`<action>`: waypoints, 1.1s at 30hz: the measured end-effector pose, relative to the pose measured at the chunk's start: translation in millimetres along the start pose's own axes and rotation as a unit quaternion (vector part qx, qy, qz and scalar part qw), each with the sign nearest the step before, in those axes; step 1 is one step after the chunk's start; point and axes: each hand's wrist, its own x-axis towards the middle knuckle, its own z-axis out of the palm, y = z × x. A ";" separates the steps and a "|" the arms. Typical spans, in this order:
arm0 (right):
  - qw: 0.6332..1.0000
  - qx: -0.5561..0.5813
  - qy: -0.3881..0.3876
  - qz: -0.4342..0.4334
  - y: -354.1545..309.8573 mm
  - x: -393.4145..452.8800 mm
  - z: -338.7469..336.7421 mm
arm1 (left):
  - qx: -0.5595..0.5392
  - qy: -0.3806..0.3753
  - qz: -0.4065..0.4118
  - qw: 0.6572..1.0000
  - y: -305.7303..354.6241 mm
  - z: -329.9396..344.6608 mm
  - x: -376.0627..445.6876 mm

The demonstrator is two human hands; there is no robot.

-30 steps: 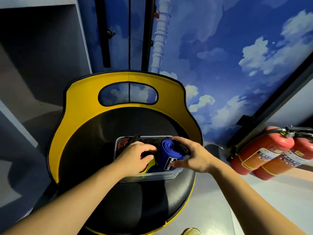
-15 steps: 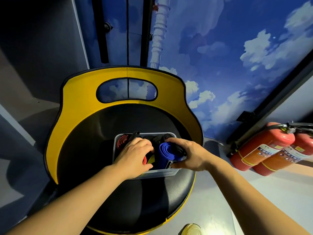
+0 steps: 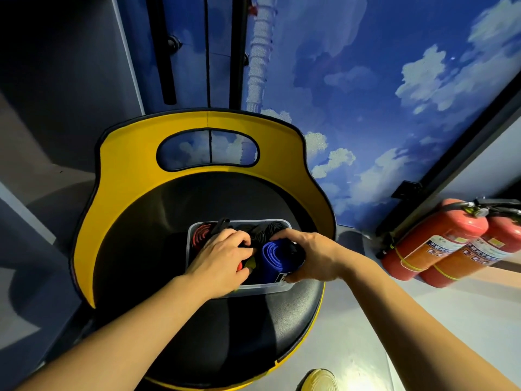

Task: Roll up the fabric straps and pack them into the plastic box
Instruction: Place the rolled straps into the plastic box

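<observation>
Yellow-backed black chair (image 3: pixel 141 210), two red fire extinguishers (image 3: pixel 439 246) beside a cloud-painted blue wall (image 3: pixel 366 94).

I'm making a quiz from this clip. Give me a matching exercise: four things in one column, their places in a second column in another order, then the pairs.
Things:
1. blue roll
2. red roll
3. box
4. extinguishers

Places:
A. on the chair seat
B. box's far left corner
C. on the floor by the wall
D. under the right hand

Pairs: 1-D, 2-B, 3-A, 4-C

left hand (image 3: pixel 222 259) fingers curled downward, right hand (image 3: pixel 311 256) fingers gripping
</observation>
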 end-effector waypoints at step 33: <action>0.988 0.085 0.125 0.025 12.0 -27.3 12.2 | -0.242 0.067 -0.097 0.963 16.7 -1.9 14.9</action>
